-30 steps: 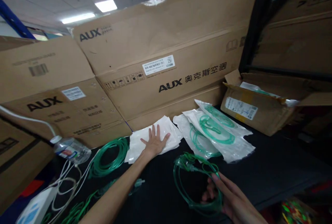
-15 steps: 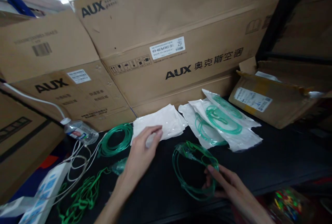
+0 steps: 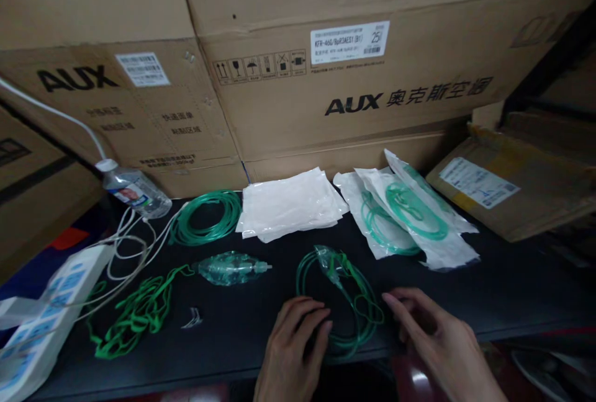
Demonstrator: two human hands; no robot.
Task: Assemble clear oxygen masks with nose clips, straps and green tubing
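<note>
A coil of clear green tubing (image 3: 305, 278), with a transparent plastic piece and green cord on its top side, lies on the black tabletop near its front edge. My left hand (image 3: 295, 343) is at the lower left of this coil, fingers bent and apart, with nothing visible in it; whether it touches the tubing I cannot tell. Just right of the coil hovers my right hand (image 3: 437, 334), fingers loosely curled, thumb and forefinger apart, holding nothing visible. Left of the coil rests a clear green oxygen mask (image 3: 233, 268), a tangle of green elastic cord (image 3: 139, 315) beside it.
White packets (image 3: 288, 203) are stacked at the back; bagged green tubing (image 3: 410, 209) lies right of them. Another tubing coil (image 3: 207, 219), a plastic bottle (image 3: 137, 191) and a power strip (image 3: 56, 309) with cables stand left. Cartons (image 3: 288, 116) wall the back; an opened box (image 3: 507, 191) sits right.
My left hand has come down from the white packets to the coil's left side. My right hand has let go of the coil, which now lies on the table. The view has tilted downward.
</note>
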